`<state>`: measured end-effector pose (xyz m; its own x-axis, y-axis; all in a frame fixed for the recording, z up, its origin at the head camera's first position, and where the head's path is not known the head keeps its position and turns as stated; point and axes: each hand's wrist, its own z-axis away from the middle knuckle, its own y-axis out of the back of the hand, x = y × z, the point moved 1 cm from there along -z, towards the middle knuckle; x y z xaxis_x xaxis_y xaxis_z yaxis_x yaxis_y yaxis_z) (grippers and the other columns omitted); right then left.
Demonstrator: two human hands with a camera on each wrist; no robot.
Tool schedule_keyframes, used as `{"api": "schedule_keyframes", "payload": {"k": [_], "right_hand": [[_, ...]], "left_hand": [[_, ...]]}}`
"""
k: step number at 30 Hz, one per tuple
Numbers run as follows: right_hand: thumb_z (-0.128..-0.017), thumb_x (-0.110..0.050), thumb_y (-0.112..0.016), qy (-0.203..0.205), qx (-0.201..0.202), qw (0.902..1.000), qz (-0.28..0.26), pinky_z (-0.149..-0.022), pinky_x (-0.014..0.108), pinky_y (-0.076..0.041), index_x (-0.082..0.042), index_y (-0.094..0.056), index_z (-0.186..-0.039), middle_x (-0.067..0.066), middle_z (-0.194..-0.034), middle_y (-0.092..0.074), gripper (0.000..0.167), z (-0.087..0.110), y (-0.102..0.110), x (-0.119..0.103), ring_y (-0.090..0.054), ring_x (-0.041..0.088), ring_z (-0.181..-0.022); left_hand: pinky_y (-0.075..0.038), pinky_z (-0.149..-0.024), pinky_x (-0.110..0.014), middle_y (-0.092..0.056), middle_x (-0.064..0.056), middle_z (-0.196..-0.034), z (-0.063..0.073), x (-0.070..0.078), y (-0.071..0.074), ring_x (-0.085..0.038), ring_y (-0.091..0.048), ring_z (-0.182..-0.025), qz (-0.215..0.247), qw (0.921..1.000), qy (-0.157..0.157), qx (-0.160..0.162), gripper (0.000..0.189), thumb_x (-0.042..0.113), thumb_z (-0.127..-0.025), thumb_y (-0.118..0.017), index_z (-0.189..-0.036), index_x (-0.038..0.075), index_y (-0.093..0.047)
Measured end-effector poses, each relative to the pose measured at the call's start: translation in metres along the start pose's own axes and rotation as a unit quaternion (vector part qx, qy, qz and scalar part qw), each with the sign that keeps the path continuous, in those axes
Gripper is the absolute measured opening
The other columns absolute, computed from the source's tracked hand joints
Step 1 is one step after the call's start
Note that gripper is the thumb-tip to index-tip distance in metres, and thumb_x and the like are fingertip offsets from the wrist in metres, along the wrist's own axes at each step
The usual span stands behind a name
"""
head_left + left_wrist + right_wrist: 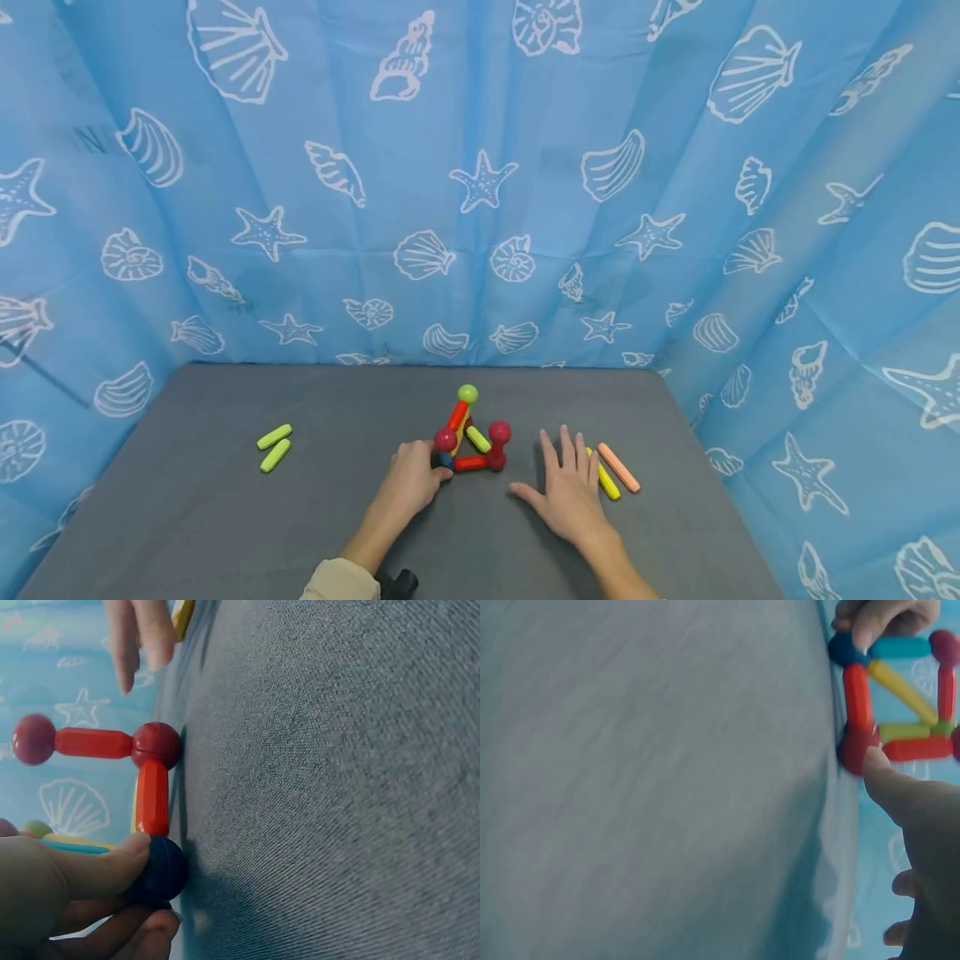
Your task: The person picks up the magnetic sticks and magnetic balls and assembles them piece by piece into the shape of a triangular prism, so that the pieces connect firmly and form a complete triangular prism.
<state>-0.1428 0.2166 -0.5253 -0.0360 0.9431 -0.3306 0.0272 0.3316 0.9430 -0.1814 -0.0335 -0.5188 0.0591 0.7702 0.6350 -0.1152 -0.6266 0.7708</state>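
Observation:
A small frame of balls and sticks stands at the middle of the table, in front of me. My left hand pinches its dark blue ball at the near left corner. From that ball a red stick runs along the table to a dark red ball, where another red stick stands upright with a red ball on top. A light green ball sits at the far side. My right hand is spread, fingers straight, to the right of the frame, with nothing in it.
A yellow stick, partly behind the right hand's fingers, and an orange stick lie on the right. Two light green sticks lie on the left. A blue shell-print curtain hangs around the grey table.

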Motion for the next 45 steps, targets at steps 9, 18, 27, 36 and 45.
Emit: {"api": "schedule_keyframes", "payload": {"k": [9,18,27,36,45], "right_hand": [[-0.078,-0.066,-0.078,-0.036,-0.009,0.9992,0.014,-0.111,0.077,-0.025,-0.006,-0.030,-0.160,0.028,-0.167,-0.017,0.112,0.008,0.006,0.023,-0.021,0.057,-0.150],[-0.084,-0.001,-0.081,0.054,0.121,0.9908,-0.026,-0.090,0.058,-0.050,0.002,-0.059,-0.135,0.031,-0.137,-0.053,0.056,0.009,0.001,0.014,-0.055,0.047,-0.112],[-0.087,0.005,-0.076,0.088,0.209,0.9591,-0.169,-0.085,0.047,-0.059,0.001,-0.059,-0.133,0.019,-0.116,-0.069,0.050,-0.025,0.035,-0.022,-0.067,0.030,-0.100],[-0.083,0.002,-0.081,0.175,0.304,0.8805,-0.319,-0.080,0.019,-0.058,0.000,-0.065,-0.123,0.011,-0.105,-0.066,0.044,-0.049,0.058,-0.079,-0.069,0.022,-0.093],[-0.087,-0.015,-0.081,0.180,0.177,0.9303,-0.267,-0.082,0.032,-0.056,-0.011,-0.069,-0.114,0.003,-0.109,-0.067,0.030,-0.048,0.031,-0.091,-0.061,0.021,-0.101]], "left_hand": [[-0.059,-0.081,-0.045,-0.075,-0.009,-0.099,0.004,0.001,0.000,-0.021,-0.071,-0.090,-0.001,0.9997,0.024,0.003,0.030,0.020,-0.084,-0.085,-0.108,0.006,-0.073],[-0.059,-0.081,-0.046,-0.073,-0.010,-0.099,0.006,0.003,-0.001,-0.023,-0.070,-0.091,-0.011,0.9996,0.026,0.006,0.033,0.020,-0.084,-0.084,-0.111,0.004,-0.072],[-0.060,-0.074,-0.043,-0.071,-0.010,-0.092,0.007,0.005,-0.003,-0.023,-0.071,-0.085,-0.033,0.9993,0.014,0.011,0.031,0.022,-0.084,-0.084,-0.107,0.004,-0.072],[-0.059,-0.072,-0.044,-0.070,-0.010,-0.090,0.008,0.002,-0.003,-0.027,-0.072,-0.086,-0.030,0.9993,0.000,0.024,0.027,0.022,-0.083,-0.085,-0.101,0.007,-0.072],[-0.059,-0.073,-0.044,-0.070,-0.008,-0.087,0.007,0.001,-0.005,-0.026,-0.072,-0.085,-0.039,0.9986,-0.001,0.036,0.024,0.021,-0.082,-0.086,-0.097,0.008,-0.072]]}}
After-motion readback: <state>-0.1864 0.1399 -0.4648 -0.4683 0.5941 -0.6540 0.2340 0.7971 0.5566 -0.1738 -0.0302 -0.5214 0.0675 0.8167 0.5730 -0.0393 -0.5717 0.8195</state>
